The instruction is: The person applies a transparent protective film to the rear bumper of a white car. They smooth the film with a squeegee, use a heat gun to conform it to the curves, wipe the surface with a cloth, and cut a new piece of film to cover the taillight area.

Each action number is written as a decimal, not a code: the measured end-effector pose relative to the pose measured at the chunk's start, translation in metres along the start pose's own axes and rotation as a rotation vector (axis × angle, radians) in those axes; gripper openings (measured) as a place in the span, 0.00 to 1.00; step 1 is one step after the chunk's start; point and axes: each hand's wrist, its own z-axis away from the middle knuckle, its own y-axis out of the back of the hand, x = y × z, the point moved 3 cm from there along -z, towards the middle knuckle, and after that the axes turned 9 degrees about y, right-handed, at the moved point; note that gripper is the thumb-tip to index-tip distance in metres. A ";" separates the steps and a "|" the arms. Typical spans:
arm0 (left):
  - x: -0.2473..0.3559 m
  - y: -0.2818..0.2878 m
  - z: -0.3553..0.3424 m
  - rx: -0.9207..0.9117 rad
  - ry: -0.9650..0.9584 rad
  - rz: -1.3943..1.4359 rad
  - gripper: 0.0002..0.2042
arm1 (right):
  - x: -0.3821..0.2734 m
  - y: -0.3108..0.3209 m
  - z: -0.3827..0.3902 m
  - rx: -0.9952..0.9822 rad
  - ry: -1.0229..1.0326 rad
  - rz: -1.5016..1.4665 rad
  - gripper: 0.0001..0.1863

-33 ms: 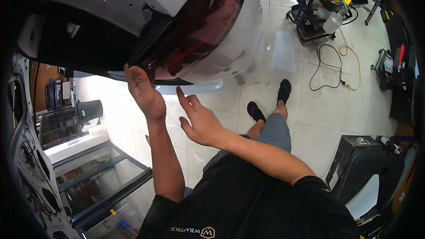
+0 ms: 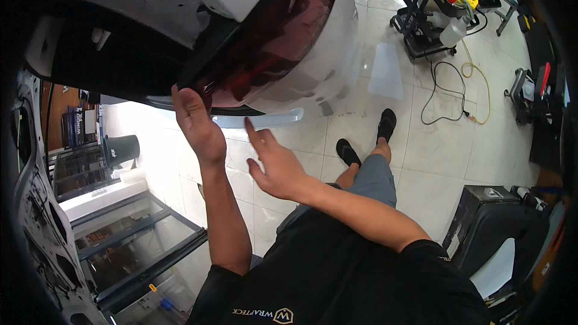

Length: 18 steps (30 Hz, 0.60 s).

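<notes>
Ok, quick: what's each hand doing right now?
Left hand: at the lower end of the red lamp; grip can't be told.
Right hand: open, nothing visibly held.

At six o'clock, the person's black shirt [image 2: 343, 271] is carrying the clearest print: a line of pale capital letters [image 2: 250, 313] is running across the cloth, and just beside its right-hand end a gold hexagon badge [image 2: 283, 316] is framing a single bold letter. At four o'clock, a small strip of pale lettering [image 2: 445, 259] is showing on the shirt's sleeve [image 2: 420, 253], too small to read. At nine o'clock, upright dark boxes [image 2: 89, 127] are bearing large whitish letters, partly blurred, and a grey bin [image 2: 126, 149] is displaying a small white mark [image 2: 113, 153], illegible here.
</notes>
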 end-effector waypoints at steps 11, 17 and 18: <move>-0.066 0.002 0.016 -0.153 0.039 0.072 0.33 | -0.007 -0.003 -0.022 -0.169 -0.055 -0.025 0.46; -0.084 -0.003 0.005 0.022 -0.172 -0.110 0.17 | 0.025 0.098 0.041 -0.103 -0.224 0.157 0.38; -0.084 0.000 0.003 0.036 -0.281 -0.231 0.11 | 0.042 0.122 0.064 -0.128 -0.296 0.227 0.37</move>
